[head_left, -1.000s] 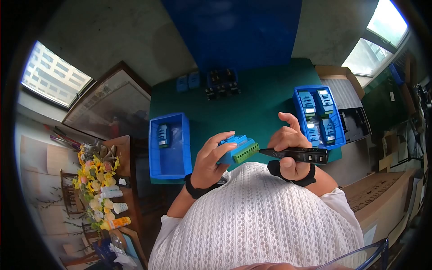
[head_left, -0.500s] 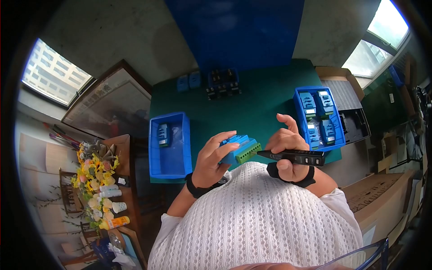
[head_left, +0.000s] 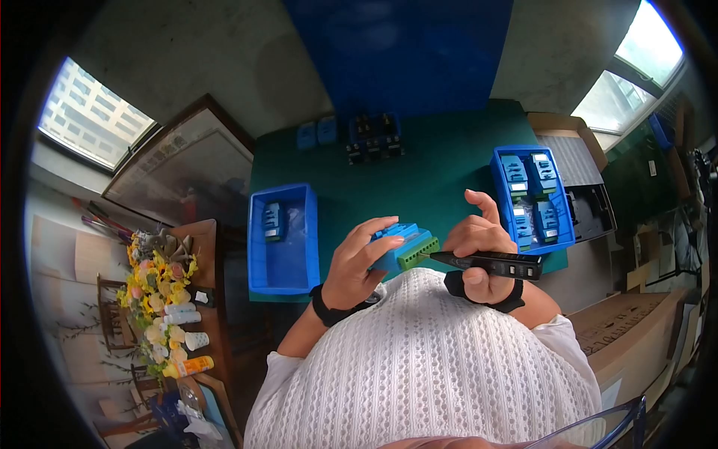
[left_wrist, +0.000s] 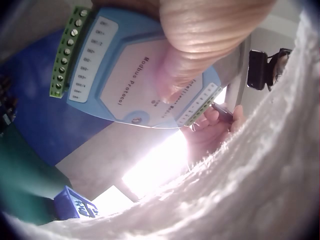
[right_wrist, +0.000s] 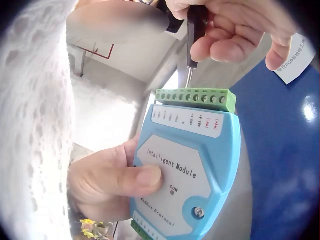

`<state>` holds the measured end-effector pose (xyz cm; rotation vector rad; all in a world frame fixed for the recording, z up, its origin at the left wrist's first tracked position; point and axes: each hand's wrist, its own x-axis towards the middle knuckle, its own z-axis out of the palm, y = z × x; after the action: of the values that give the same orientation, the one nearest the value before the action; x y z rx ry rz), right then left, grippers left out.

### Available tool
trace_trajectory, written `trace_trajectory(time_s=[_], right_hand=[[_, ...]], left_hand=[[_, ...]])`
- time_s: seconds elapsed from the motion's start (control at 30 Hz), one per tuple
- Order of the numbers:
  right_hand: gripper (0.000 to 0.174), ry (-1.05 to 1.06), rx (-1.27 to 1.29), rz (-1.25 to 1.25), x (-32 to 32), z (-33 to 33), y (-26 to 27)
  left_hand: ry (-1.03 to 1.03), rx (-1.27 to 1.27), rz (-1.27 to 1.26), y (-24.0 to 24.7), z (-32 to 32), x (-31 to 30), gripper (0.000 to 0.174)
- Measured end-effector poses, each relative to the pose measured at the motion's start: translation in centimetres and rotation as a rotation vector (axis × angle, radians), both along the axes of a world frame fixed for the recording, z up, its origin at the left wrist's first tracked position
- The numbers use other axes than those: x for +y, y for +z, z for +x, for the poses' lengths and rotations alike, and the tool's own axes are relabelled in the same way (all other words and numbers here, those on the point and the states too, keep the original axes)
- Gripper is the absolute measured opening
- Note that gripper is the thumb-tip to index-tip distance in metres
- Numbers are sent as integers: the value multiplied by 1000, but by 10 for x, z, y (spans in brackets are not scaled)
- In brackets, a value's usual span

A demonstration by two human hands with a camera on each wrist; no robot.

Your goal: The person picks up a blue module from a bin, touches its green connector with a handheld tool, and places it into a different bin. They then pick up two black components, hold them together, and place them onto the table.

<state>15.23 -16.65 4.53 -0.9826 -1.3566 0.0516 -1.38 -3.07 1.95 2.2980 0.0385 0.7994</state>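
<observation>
My left hand (head_left: 350, 266) grips a blue module (head_left: 387, 260) labelled "Intelligent Module", its thumb across the printed face (right_wrist: 177, 165). One green screw terminal block (right_wrist: 195, 96) faces the right hand; a second one (left_wrist: 70, 52) lines the opposite end. Between the fingers and thumb of my right hand (head_left: 479, 238) is a black screwdriver (head_left: 497, 263) with a thick body. Its thin metal shaft (right_wrist: 188, 77) points at the terminal block, the tip right at the row of screws. Both hands are close in front of the chest, above the table's near edge.
On the green table (head_left: 351, 194), a blue bin (head_left: 295, 280) at left contains one module (head_left: 274, 221). Another blue bin (head_left: 534, 251) at right contains several modules. Dark parts (head_left: 374, 142) and two blue pieces (head_left: 317, 133) are at the back. A cardboard box (head_left: 572, 138) adjoins the right side.
The module has shifted slightly to the right in the head view. The screwdriver's tip stays at its green terminal block, and both hands keep their hold.
</observation>
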Motion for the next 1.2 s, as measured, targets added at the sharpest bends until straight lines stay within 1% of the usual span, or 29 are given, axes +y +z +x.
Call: trace_trajectory(time_s=[0.07,0.17,0.33,0.43,0.63,0.8,0.97,1.07,1.17,1.2], right_hand=[[34,8,21,23,1,-1,-1],[34,17,14,16,1,-2,0],[35,5,-3,-10,1,-2,2],[35,16,31,44,1,-3,-1],[36,18,-15,-15,1,-3,1],[35,46,21,57,1,-5,-2],[35,59,17,27,1,-6,0],[36,36,80,46,0,-3,1],[35,-12,168,89,0,4,0],[35,-26,185,79,0,7,-2]], left_hand=[[3,0,1,-1,0,0,64],[9,9,25,-1,0,0,57],[5,16,31,-1,0,0,58],[6,16,24,-2,0,-1,58],[11,12,39,-2,1,-1,59],[10,22,36,-2,0,-2,59],[6,23,55,-2,1,-2,60],[-19,68,-17,-5,-2,-1,56],[34,117,-641,-19,-6,-6,53],[13,100,-752,-15,-1,-7,59]])
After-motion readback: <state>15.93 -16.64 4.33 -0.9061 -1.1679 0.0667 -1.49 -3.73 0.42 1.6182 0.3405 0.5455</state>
